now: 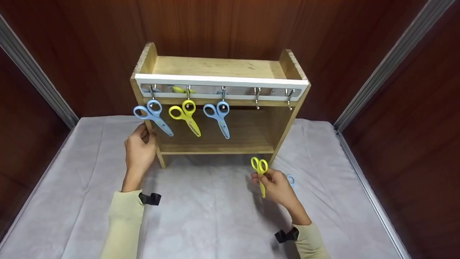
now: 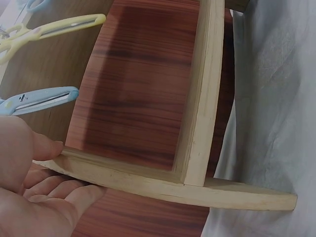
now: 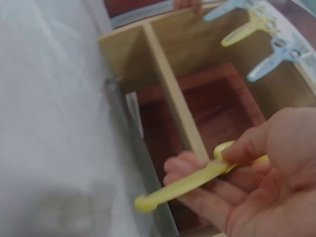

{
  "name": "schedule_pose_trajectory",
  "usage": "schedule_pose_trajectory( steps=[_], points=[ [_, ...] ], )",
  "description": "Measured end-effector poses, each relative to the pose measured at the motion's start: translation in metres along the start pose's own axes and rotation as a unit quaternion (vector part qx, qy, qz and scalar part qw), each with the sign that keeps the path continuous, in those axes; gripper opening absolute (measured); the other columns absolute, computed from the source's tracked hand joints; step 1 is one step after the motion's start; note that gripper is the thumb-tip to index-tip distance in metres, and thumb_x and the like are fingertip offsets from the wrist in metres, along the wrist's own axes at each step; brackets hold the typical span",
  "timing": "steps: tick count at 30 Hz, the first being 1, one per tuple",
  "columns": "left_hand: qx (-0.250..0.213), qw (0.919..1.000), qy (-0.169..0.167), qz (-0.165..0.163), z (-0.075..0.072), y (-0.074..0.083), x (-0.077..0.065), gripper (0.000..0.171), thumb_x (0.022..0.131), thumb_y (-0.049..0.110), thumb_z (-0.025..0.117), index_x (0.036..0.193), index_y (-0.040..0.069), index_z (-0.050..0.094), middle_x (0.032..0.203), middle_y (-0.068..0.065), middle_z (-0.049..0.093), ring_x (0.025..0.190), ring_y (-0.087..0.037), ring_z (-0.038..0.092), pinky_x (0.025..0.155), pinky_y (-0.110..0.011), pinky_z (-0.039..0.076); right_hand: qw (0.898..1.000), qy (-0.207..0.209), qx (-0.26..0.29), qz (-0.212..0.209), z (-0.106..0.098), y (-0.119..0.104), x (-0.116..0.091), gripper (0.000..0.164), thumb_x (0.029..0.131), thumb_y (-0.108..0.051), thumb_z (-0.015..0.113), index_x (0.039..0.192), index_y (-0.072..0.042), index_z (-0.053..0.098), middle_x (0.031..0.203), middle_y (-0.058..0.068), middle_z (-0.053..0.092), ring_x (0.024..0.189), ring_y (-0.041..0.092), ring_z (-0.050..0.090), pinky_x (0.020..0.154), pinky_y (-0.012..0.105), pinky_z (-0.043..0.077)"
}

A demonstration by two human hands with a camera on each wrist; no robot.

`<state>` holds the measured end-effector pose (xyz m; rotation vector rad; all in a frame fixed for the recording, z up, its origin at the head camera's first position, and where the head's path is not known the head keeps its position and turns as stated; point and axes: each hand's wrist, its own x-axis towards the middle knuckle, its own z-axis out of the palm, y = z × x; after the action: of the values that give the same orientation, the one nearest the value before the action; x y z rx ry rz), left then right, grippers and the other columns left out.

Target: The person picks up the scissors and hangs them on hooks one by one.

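Observation:
My right hand [image 1: 278,187] pinches a pair of yellow scissors [image 1: 263,187] between thumb and fingers, handle loops up and blade down in the head view. In the right wrist view the blade of these scissors [image 3: 182,188] points to the lower left. With thumb and fingers on either side, my left hand [image 1: 140,151] grips the left side board [image 2: 133,181] of a wooden shelf. Three scissors hang from the shelf's hooks: blue scissors [image 1: 154,114] at the left, yellow scissors [image 1: 187,117] beside them, then blue scissors [image 1: 219,115].
Two hooks at the right, one a metal hook [image 1: 257,98], carry nothing. Behind my right hand, a blue handle loop [image 1: 291,180] shows on the grey cloth [image 1: 201,216]. The wooden shelf [image 1: 215,148] stands before a brown wood-grain panel [image 1: 222,28], with further panels at both sides.

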<state>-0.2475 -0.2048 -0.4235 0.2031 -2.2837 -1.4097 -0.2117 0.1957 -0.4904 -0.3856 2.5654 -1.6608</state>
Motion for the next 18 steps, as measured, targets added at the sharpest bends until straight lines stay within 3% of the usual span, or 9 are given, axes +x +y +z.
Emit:
schedule_pose_trajectory(
  steps=[3, 10, 18],
  points=[
    [0.006, 1.0000, -0.001, 0.004, 0.000, 0.001, 0.000, 0.043, 0.106, 0.016, 0.055, 0.145, -0.002, 0.059, 0.138, -0.025, 0.068, 0.126, -0.040, 0.069, 0.107, -0.051, 0.057, 0.999, -0.026, 0.017, -0.022, -0.004, -0.006, 0.003, 0.028, 0.106, 0.002, 0.052, 0.126, 0.018, 0.063, 0.114, 0.031, 0.075, 0.108, 0.046, 0.074, 0.093, 0.043, 0.064],
    [0.005, 0.9999, 0.003, 0.013, 0.002, 0.000, -0.001, 0.042, 0.106, 0.015, 0.054, 0.144, -0.001, 0.060, 0.139, -0.024, 0.068, 0.127, -0.039, 0.069, 0.107, -0.050, 0.057, 0.995, -0.067, 0.058, -0.040, -0.006, -0.017, 0.009, 0.032, 0.108, -0.002, 0.050, 0.134, 0.016, 0.058, 0.122, 0.035, 0.072, 0.108, 0.020, 0.076, 0.100, 0.049, 0.060],
    [0.008, 0.9998, 0.007, 0.014, 0.002, 0.000, -0.001, 0.042, 0.106, 0.014, 0.054, 0.144, -0.002, 0.060, 0.138, -0.026, 0.068, 0.126, -0.039, 0.069, 0.106, -0.050, 0.057, 0.994, -0.065, 0.066, -0.058, -0.008, -0.037, 0.020, 0.033, 0.109, -0.003, 0.050, 0.136, 0.013, 0.059, 0.120, 0.031, 0.074, 0.112, 0.034, 0.075, 0.097, 0.036, 0.062]
  ],
)
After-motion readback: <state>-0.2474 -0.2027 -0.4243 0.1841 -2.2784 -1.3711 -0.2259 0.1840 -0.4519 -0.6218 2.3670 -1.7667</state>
